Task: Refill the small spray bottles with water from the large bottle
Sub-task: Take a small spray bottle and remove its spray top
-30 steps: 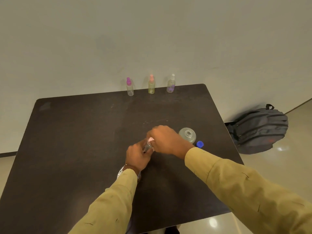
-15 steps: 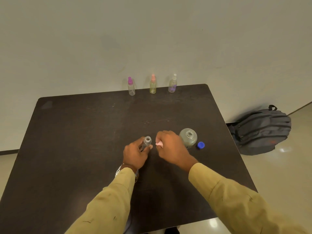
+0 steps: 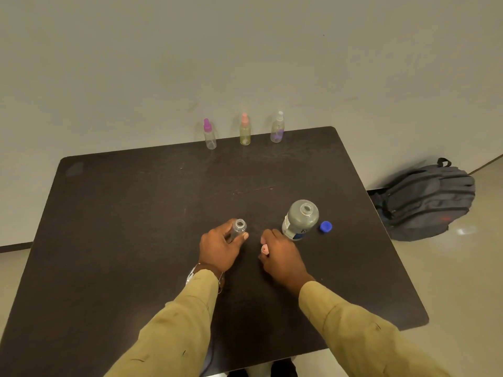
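Note:
My left hand (image 3: 220,247) grips a small clear spray bottle (image 3: 239,227) that stands upright on the dark table (image 3: 122,227) with its neck open. To its right, my right hand (image 3: 283,254) holds the bottle's pink spray cap (image 3: 264,249) low over the table. The large clear water bottle (image 3: 300,219) stands uncapped just beyond my right hand, and its blue cap (image 3: 325,226) lies on the table beside it.
Three small spray bottles line the table's far edge by the wall: one with a magenta cap (image 3: 209,134), a yellowish one with a pink cap (image 3: 245,129), and one with a white cap (image 3: 277,127). A grey backpack (image 3: 427,200) lies on the floor to the right.
My right hand has taken the pink spray cap off the small bottle and drawn it down and to the right. My left hand keeps its grip on the bottle.

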